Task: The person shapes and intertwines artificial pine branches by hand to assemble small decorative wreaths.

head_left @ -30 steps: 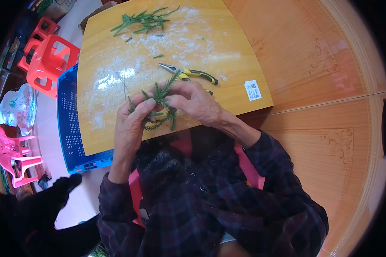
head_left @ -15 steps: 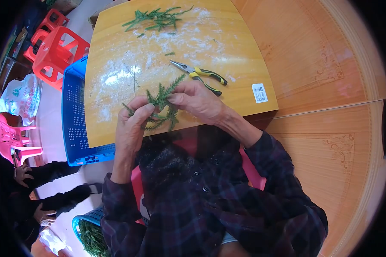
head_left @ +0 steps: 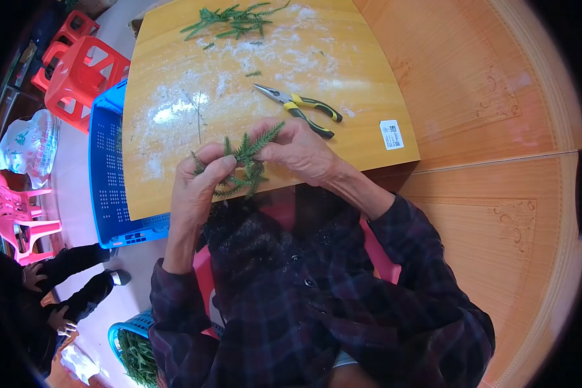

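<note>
A green artificial sprig (head_left: 247, 161) with several needle-like twigs is pinched between my two hands, over the near edge of the yellow table (head_left: 368, 84). My left hand (head_left: 204, 174) grips its left side with thumb and fingers; my right hand (head_left: 297, 152) pinches its right side. Part of the sprig is hidden by the fingers. Just beyond my right hand lie yellow-and-black pliers (head_left: 297, 107), their jaws pointing to the upper left. A thin wire-like stem (head_left: 199, 116) lies past my left hand. More green sprigs (head_left: 236, 21) are heaped at the far edge.
White flecks are scattered over the tabletop, with a white label (head_left: 391, 134) at right. A blue crate (head_left: 110, 174) and red stools (head_left: 84, 81) stand left. Below left are a basket of greenery (head_left: 136, 355) and a seated person's legs (head_left: 81, 284). Wooden panels (head_left: 478, 194) border the right.
The view has shifted, bringing the person's legs and greenery basket at lower left into sight. My hands remain on the sprig, which has turned slightly. The pliers are now more fully uncovered.
</note>
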`<action>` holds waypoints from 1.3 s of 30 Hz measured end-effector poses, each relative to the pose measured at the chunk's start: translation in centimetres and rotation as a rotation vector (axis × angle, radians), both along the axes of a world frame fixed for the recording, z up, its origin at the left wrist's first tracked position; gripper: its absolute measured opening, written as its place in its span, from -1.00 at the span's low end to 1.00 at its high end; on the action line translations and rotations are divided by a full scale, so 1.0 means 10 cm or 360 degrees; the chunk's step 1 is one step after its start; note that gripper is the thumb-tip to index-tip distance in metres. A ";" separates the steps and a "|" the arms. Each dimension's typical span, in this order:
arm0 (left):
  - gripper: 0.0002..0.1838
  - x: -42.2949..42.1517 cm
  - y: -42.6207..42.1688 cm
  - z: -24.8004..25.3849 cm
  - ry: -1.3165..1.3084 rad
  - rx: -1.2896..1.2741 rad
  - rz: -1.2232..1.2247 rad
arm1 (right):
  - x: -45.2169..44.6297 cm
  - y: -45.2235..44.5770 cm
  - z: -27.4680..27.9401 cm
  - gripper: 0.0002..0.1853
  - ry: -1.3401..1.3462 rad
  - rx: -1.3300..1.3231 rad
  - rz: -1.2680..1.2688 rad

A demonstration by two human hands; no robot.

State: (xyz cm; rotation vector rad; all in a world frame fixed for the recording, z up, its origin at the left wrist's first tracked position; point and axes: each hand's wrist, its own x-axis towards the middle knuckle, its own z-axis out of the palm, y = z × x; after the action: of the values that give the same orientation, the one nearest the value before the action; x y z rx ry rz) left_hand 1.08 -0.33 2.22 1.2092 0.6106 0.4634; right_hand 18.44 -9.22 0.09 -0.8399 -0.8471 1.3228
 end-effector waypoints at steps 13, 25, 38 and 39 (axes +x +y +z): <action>-0.84 0.01 0.02 -0.03 0.0041 -0.0089 -0.0007 | 0.00 0.00 -0.01 -0.78 -0.0085 -0.0039 -0.0026; -0.84 0.03 -0.01 -0.08 0.0009 -0.0086 0.0024 | 0.03 0.00 -0.03 -0.85 -0.0363 0.0050 -0.0053; -0.86 0.05 -0.07 0.01 0.0048 -0.0022 -0.0091 | 0.07 -0.02 0.00 -0.82 -0.0279 -0.0093 -0.0060; -0.86 0.04 -0.06 -0.02 0.0055 0.0023 -0.0102 | 0.08 -0.02 0.00 -0.83 -0.0321 -0.0121 -0.0013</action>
State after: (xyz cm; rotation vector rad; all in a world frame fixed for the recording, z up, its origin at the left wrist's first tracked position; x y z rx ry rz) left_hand 1.46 -0.96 2.03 1.2490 0.5974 0.3942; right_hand 19.22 -9.41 0.06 -1.0486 -0.9538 1.2846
